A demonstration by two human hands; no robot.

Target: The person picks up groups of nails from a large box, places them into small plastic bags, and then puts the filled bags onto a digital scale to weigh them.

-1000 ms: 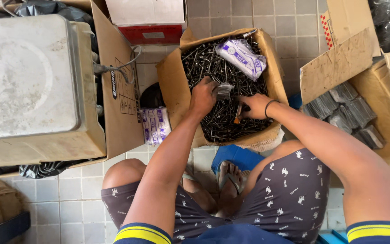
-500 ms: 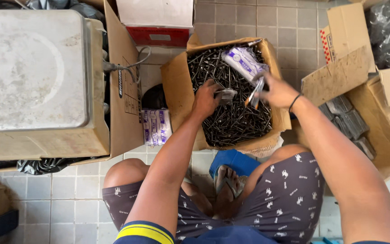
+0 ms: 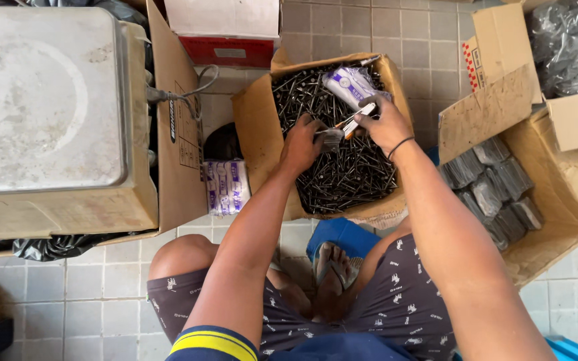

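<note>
Left hand [image 3: 300, 144] pinches a small clear bag [image 3: 331, 137] over the cardboard box of nails [image 3: 342, 160]; right hand [image 3: 381, 122] grips an orange-handled tool [image 3: 356, 117] at its mouth. I'd say keep the bag mouth open and low over the box.

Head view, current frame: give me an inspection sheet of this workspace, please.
Surface: grey tiled floor.
Job's things: open cardboard box of loose nails; small clear bag.
Clutter: printed bag packs; box of bagged nail packets.
Grippers: left hand pinches the clear bag; right hand grips an orange-handled tool.
Cables: grey cord from metal-topped machine.
Surroundings: more cartons.
</note>
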